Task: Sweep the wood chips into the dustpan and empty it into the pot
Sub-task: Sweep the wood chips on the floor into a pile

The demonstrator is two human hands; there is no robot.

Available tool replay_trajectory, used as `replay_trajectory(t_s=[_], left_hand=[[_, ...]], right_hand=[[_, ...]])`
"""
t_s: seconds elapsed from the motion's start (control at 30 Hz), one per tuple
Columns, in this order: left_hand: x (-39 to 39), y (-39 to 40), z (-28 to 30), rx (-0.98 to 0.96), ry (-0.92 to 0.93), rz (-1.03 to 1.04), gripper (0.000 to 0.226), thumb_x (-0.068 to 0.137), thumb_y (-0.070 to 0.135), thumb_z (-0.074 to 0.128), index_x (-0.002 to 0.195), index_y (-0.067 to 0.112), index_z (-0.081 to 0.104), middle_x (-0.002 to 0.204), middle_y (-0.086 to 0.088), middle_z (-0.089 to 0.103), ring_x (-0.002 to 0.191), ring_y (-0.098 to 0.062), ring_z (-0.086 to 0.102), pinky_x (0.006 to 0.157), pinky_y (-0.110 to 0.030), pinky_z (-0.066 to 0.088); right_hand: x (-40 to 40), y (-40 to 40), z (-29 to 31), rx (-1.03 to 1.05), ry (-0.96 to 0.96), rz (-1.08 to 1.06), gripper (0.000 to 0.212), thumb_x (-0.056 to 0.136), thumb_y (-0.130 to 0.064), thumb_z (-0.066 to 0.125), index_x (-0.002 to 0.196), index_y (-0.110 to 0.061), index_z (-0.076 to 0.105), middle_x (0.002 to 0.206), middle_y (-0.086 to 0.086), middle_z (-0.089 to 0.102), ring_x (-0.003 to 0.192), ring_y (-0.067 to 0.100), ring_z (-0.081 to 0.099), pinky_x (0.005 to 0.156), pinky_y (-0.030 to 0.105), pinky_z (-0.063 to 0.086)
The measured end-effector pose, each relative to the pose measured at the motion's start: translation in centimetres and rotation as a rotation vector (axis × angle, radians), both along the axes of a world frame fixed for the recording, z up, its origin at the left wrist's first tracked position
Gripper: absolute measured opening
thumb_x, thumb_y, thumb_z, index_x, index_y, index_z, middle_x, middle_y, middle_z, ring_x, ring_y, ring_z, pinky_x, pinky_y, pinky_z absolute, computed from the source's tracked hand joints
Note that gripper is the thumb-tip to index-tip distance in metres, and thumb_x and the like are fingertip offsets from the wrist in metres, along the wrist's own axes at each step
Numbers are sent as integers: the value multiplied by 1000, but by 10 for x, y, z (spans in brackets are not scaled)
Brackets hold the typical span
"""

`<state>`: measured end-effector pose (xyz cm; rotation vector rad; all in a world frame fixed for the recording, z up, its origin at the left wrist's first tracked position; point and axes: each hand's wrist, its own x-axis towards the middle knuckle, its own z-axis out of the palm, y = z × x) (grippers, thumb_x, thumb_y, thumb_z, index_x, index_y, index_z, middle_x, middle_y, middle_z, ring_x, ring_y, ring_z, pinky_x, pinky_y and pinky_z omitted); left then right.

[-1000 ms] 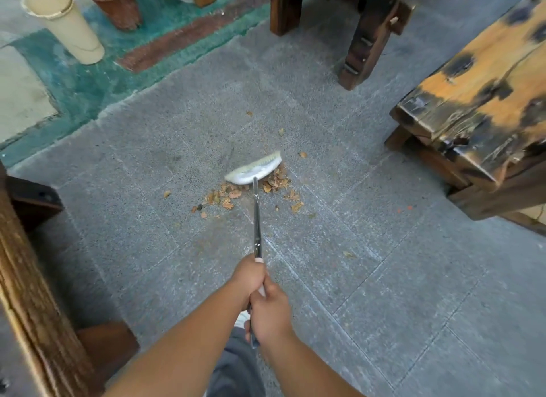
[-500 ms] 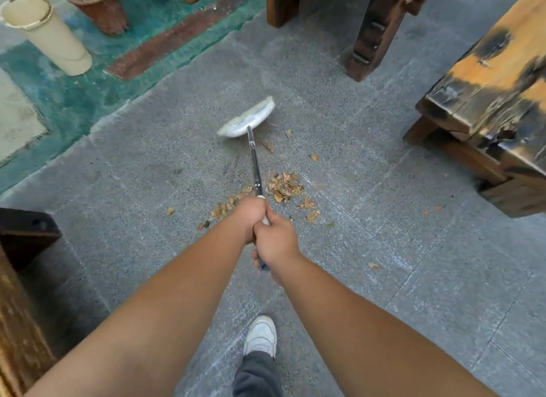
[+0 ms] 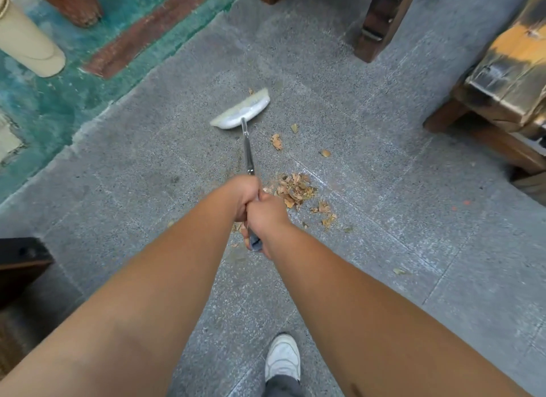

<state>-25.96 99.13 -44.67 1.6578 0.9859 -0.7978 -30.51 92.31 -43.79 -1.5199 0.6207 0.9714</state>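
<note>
A broom with a metal handle (image 3: 247, 148) and a pale bristle head (image 3: 242, 110) reaches out over the grey stone floor. My left hand (image 3: 243, 194) grips the handle higher up; my right hand (image 3: 266, 219) grips it just below, near its blue end. The broom head rests on the floor beyond the wood chips. A small heap of brown wood chips (image 3: 294, 189) lies just right of my hands, with loose chips (image 3: 277, 141) scattered between heap and broom head. No dustpan is in view. A cream pot (image 3: 26, 46) and a brown pot (image 3: 69, 4) stand at the far left.
A scorched wooden bench (image 3: 508, 71) stands at the right, dark furniture legs (image 3: 381, 21) at the top, and a dark wooden piece (image 3: 20, 257) at the left edge. Green and red painted floor (image 3: 88, 80) borders the grey slabs. My white shoe (image 3: 282, 358) is below.
The broom head went from the heap out past the chips, then came slightly back. Both arms have stretched forward, and the view has moved in closer to the floor.
</note>
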Motion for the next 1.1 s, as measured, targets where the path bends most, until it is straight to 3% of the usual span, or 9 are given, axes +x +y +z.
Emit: replay_trajectory(t_s=[0.1,0.23,0.43,0.57,0.77,0.93,1.1], left_hand=[[-33,-17,-3,-15,6,20,12,85,0,43,90,0,54,86,-17,55,74,-28,56,64,-38,47],[-99,-46,-7,4,18,13,17,89,5,41,98,4,55,81,-11,54,71,-25,53,63,-37,47],[-213,-106,13,104,-83,23,20,86,2,43,70,13,49,67,-9,53,65,-25,50,59,-31,38],[-255,-143,41,77,-150,131,19,82,-2,45,69,12,49,64,-10,50,65,-24,49,62,-34,38],[-196,-134,59,43,-202,59,12,88,3,45,83,10,54,73,-7,53,70,-23,51,65,-36,43],[-108,-106,38,130,-218,-88,14,84,4,50,93,5,60,80,-12,58,74,-26,54,66,-34,43],[-44,-75,9,101,-124,-155,11,85,5,49,78,5,57,73,-13,55,67,-25,53,55,-27,41]], right_hand=[[-38,-18,10,-22,14,-5,58,96,-15,38,147,-43,31,60,7,55,45,18,49,38,21,36],[-108,-49,21,-28,0,-7,58,97,-16,37,146,-47,32,60,3,55,42,17,52,35,19,35],[-224,-110,49,-1,-55,28,60,91,-18,41,140,-53,39,63,4,64,39,22,55,38,24,40],[-265,-150,74,38,-104,-9,49,93,-16,45,134,-42,53,56,3,62,34,21,50,33,23,37],[-210,-139,77,33,-175,-74,55,97,-16,43,140,-50,42,63,2,62,38,17,50,34,21,36],[-126,-107,53,8,-160,-115,54,94,-19,40,139,-49,44,71,9,65,45,22,55,37,23,38],[-57,-69,18,-28,-75,-143,57,94,-19,37,143,-48,36,57,13,60,32,18,48,38,23,38]])
